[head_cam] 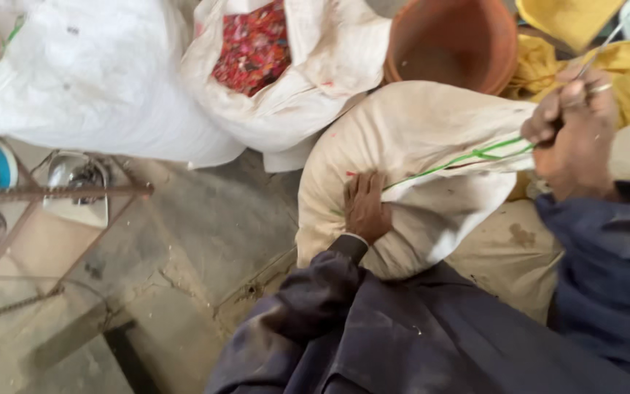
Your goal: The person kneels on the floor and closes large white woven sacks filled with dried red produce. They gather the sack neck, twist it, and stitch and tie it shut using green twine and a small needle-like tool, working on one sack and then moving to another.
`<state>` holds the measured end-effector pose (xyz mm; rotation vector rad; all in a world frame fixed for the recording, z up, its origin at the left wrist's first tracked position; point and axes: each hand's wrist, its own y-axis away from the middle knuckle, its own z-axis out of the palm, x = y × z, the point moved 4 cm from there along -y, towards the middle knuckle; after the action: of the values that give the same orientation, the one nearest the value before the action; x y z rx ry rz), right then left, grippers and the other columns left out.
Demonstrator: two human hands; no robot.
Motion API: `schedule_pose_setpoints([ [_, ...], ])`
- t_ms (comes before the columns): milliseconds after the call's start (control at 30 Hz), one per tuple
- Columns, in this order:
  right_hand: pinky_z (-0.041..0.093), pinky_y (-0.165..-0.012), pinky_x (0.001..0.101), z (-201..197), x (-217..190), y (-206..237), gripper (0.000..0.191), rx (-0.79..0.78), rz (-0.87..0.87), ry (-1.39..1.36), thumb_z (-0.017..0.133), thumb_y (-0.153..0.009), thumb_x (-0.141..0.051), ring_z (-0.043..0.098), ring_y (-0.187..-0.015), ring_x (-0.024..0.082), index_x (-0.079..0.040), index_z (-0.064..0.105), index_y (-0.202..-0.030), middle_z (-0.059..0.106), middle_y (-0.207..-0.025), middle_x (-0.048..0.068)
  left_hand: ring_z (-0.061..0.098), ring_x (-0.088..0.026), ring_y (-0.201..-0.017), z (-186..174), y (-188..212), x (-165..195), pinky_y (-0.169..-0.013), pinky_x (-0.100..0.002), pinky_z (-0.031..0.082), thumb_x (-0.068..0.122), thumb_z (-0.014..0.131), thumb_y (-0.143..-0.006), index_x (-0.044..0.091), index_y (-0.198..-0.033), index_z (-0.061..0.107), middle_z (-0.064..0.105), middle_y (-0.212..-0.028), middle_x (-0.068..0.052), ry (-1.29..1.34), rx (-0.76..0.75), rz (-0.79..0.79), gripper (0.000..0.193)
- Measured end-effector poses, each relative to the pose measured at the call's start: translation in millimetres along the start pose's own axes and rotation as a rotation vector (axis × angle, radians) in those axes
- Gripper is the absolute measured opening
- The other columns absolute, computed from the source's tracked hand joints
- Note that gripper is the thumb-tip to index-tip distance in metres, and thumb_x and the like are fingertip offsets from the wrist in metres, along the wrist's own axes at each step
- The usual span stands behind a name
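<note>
— Why is the left hand [365, 206] flat on that dusty off-white woven plastic sack [417, 138]?
— Seemingly to steady it on the person's lap; fingers spread, gripping nothing. The right hand [576, 131] is clenched on a thin metal needle [598, 49], pulling the green string [468, 158] taut.
— And the sack?
— Stuffed, rounded, grimy.

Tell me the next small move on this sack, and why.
Probably pull the green string tighter with the right hand: it runs taut across the sack from that hand, while the left hand presses the folded edge down.
</note>
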<state>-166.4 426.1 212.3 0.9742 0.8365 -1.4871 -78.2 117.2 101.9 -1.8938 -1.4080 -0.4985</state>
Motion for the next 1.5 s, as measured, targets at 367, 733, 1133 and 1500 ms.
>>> schedule_pose_setpoints([
  [367, 0.053, -0.08, 0.0386, 78, -23, 68, 0.007, 0.136, -0.146, -0.29, 0.054, -0.12, -0.019, 0.059, -0.08, 0.02, -0.015, 0.056, -0.125, 0.059, -0.093, 0.006, 0.061, -0.027, -0.091, -69, -99, 168, -0.086, -0.043, 0.048, 0.017, 0.069, -0.099, 0.013, -0.103, 0.068, 0.066, -0.098, -0.005, 0.198, 0.069, 0.483, 0.006],
  [733, 0.053, -0.082, 0.0329, 157, -37, 96, 0.014, -0.066, -0.157, -0.373, 0.066, -0.114, -0.009, 0.064, -0.087, 0.017, -0.007, 0.058, -0.102, 0.065, -0.097, 0.005, 0.069, -0.026, -0.068, -197, -168, 206, -0.06, -0.041, 0.051, 0.026, 0.064, -0.101, 0.009, -0.088, 0.062, 0.068, -0.071, -0.007, 0.303, -0.122, 0.563, 0.021],
  [1133, 0.052, -0.077, 0.0303, 203, -64, 97, 0.012, -0.177, -0.275, -0.417, 0.06, -0.116, -0.01, 0.063, -0.08, 0.016, -0.004, 0.056, -0.107, 0.064, -0.094, 0.008, 0.071, -0.024, -0.069, -231, -168, 176, -0.063, -0.038, 0.053, 0.03, 0.065, -0.103, 0.008, -0.088, 0.063, 0.071, -0.077, -0.005, 0.316, -0.09, 0.648, 0.027],
  [1500, 0.04, -0.075, 0.0298, 188, -80, 129, 0.019, 0.01, -0.148, -0.534, 0.055, -0.098, 0.001, 0.045, -0.077, 0.015, -0.014, 0.054, -0.11, 0.05, -0.089, 0.003, 0.068, -0.029, -0.093, -250, -80, 239, -0.083, -0.044, 0.053, 0.026, 0.071, -0.094, 0.015, -0.097, 0.067, 0.068, -0.101, -0.007, 0.254, 0.237, 0.65, 0.011],
])
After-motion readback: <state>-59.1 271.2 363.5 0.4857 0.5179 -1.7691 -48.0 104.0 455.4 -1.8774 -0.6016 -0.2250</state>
